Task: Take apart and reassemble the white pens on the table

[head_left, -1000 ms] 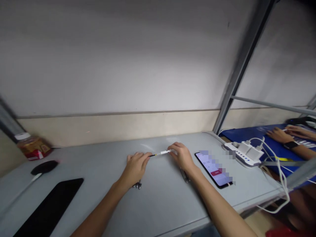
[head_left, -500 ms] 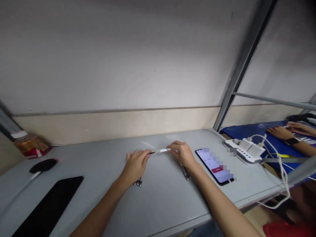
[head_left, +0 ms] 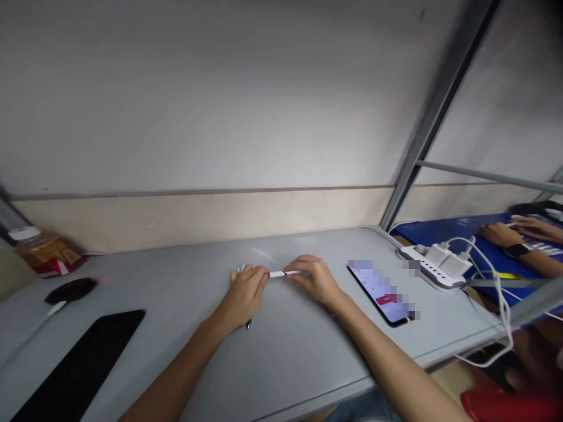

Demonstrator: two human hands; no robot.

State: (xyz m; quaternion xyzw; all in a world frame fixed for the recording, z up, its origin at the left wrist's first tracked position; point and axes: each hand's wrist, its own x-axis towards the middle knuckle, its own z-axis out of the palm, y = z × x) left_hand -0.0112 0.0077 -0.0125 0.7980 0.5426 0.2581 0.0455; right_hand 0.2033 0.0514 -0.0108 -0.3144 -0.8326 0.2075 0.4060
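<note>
Between my hands, a slim white pen (head_left: pixel 277 274) is held level just above the desk, with a dark band near its right part. My left hand (head_left: pixel 246 296) is closed, thumb and fingertips pinching the pen's left end. My right hand (head_left: pixel 317 281) pinches its right end, where a thin pale part runs into the fingers. Beneath my left hand lie other slim pens, mostly covered; one shiny metal end (head_left: pixel 248 323) sticks out by the wrist. Another small metallic tip (head_left: pixel 332 313) shows beside my right wrist, the rest hidden by the arm.
A lit phone (head_left: pixel 380 296) lies right of my right hand, near a white power strip (head_left: pixel 433 272) with cables. To the left are a dark tablet-like slab (head_left: pixel 88 363), a black mouse-like object (head_left: pixel 71 290) and a jar (head_left: pixel 48 255). Another person's hands (head_left: pixel 501 234) work at a blue table.
The gap between my hands has narrowed. The black, yellow-tipped rod at my left fingers no longer shows; the white barrel now meets those fingers. The view has shifted slightly.
</note>
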